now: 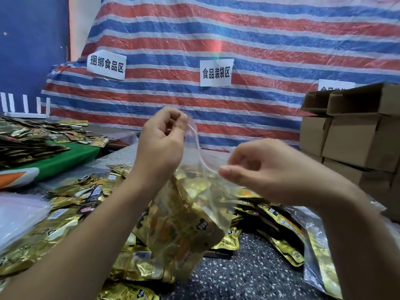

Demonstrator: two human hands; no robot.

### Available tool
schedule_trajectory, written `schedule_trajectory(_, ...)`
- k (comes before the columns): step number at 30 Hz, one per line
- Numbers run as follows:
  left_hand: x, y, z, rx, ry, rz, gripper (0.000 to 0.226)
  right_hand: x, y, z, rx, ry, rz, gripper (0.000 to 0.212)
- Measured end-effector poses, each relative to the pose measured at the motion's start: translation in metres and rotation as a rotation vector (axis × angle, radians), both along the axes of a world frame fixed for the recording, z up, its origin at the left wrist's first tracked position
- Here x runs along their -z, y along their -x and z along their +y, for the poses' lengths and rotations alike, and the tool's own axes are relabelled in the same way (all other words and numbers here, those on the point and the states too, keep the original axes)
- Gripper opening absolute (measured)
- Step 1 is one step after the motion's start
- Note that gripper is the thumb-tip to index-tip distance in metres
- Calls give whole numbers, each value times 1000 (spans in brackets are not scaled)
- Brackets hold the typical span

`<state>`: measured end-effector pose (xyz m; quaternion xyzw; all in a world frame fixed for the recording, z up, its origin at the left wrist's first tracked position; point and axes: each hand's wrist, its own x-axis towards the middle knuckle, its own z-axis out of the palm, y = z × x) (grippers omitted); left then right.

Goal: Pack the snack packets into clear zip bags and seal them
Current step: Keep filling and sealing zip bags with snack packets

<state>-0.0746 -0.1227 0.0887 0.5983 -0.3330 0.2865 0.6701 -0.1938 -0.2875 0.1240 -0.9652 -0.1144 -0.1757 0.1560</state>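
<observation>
Filled zip bag [184, 217] hangs below both hands' [161, 139] grip on its top edge.

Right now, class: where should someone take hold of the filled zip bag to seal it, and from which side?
Pinch the zip strip at the zip bag's top, from above at both ends, as the left hand and right hand do: packets weigh its bottom down.

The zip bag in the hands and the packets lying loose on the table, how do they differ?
The zip bag is clear, held up by the left hand and right hand; the loose packets are opaque gold, lying scattered. The bag holds several packets; each loose packet is single. Both show gold wrappers.
</observation>
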Motion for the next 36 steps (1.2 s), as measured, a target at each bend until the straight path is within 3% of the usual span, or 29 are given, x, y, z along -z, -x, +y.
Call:
schedule_trajectory(3,5,9,-11,86,-98,4,22,12,-13,17,-55,82,37,72)
schedule_trajectory(8,8,11,-16,196,-241,9,21,38,-44,26,3,-26,154,34)
schedule_trajectory(10,13,10,-20,143,-323,5,19,48,-53,22,40,-88,213,23)
schedule_trajectory(12,18,8,-25,11,-379,1,16,57,-63,13,104,-134,233,25)
schedule_trajectory(15,20,6,-23,-118,-333,2,19,63,-77,-8,194,-552,130,38)
schedule_trajectory(19,15,6,-15,-119,-264,27,10,52,-88,-51,304,-1391,-193,17)
schedule_trajectory(21,14,7,-15,-84,-285,33,8,56,-95,-78,325,-1627,-206,15)
schedule_trajectory(28,19,8,-21,-27,-435,9,15,99,-110,-113,357,-1913,23,46)
schedule_trajectory(36,19,3,-20,-96,-405,21,21,90,-101,-101,329,-1749,143,43)
